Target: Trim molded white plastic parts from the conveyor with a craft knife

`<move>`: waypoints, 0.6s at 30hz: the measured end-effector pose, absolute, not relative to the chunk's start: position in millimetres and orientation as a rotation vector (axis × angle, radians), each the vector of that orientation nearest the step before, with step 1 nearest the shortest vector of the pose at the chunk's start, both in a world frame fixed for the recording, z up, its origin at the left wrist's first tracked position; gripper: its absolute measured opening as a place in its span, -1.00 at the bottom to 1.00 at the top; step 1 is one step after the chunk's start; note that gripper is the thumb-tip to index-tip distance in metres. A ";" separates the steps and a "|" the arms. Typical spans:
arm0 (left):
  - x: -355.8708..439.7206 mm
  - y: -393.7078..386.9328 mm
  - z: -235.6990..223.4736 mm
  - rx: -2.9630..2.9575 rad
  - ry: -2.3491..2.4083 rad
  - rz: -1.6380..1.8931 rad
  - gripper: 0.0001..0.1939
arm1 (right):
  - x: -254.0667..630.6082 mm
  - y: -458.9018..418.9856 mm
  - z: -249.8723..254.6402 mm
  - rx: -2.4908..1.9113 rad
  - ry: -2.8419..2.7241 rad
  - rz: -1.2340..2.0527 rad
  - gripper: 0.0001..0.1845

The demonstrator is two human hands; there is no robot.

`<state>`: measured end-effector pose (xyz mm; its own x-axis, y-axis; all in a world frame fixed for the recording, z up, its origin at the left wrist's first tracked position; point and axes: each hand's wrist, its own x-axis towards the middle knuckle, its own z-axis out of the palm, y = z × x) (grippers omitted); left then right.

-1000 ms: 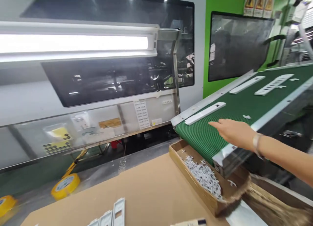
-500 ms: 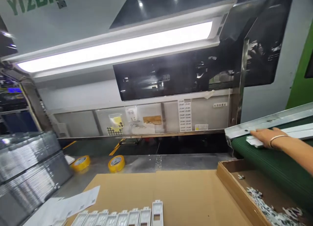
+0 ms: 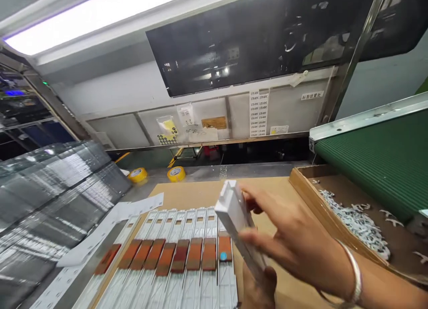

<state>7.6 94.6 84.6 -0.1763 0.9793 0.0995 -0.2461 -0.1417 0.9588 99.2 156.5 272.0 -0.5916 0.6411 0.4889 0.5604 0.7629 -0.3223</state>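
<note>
White strip [image 3: 234, 216] held up at a tilt over the cardboard [image 3: 279, 186], beside the laid-out strips [image 3: 189, 229]; right hand [image 3: 296, 240] pinches it, thumb opposite fingers; left hand [image 3: 254, 292] closed round its lower end; probably light, stiff plastic, smooth enough to slip, end tabs perhaps fragile; long edges look the best hold; wall label [image 3: 312, 96] reads 标签放置处; label sheet [image 3: 258, 114] repeats print too small to trust.

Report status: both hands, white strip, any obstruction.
Right hand and left hand gripping white strip. Strip tilted, held above cardboard. Row of laid-out strips close alongside. No obstruction visible.
</note>
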 end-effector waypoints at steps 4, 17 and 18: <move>-15.0 86.6 99.2 0.649 0.716 1.736 -0.28 | 141.7 188.9 151.7 -1.328 -2.248 0.060 -0.52; -99.4 87.0 128.0 0.049 0.313 1.770 -0.47 | 203.2 104.8 13.2 -1.386 -2.135 0.059 -0.69; -98.7 86.8 123.9 0.049 0.307 1.768 -0.48 | 196.5 93.0 18.7 -1.362 -2.116 0.070 -0.71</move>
<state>-98.7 86.8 123.9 -0.2218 0.9659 -0.1336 -0.9544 -0.1870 0.2326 196.5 93.0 18.7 -0.2811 0.8400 0.4641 0.8074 0.4684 -0.3588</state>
